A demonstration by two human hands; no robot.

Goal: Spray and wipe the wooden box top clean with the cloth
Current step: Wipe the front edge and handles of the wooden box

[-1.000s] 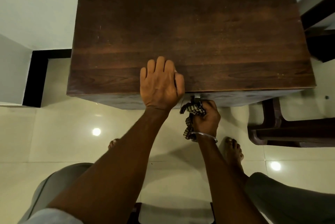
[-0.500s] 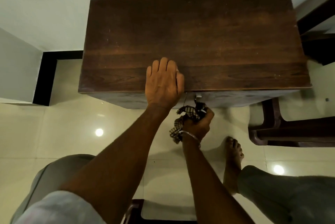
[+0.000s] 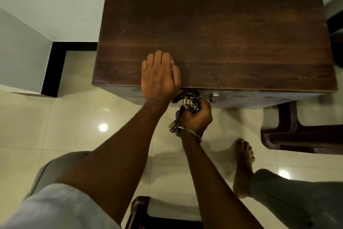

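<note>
The dark wooden box [image 3: 222,30] fills the upper middle of the view, its flat top bare with pale dusty marks along the far edge. My left hand [image 3: 159,76] lies flat on the top at its near edge, fingers together. My right hand [image 3: 197,115] is below the edge, against the box's front face, fisted around a bunched checked cloth [image 3: 187,103] whose tail hangs past my wrist. A small metal latch [image 3: 214,97] shows on the front just right of that hand. No spray bottle is in view.
A dark wooden stool or chair frame [image 3: 297,136] stands on the floor at the right, close to the box. Another dark frame [image 3: 141,212] sits below me at the bottom edge. My bare right foot [image 3: 243,165] rests on glossy cream tiles. A white wall corner [image 3: 22,52] is at left.
My right hand with the cloth has shifted left along the box's front, away from the latch, which now shows. The left hand stays flat on the top; the view drifted left.
</note>
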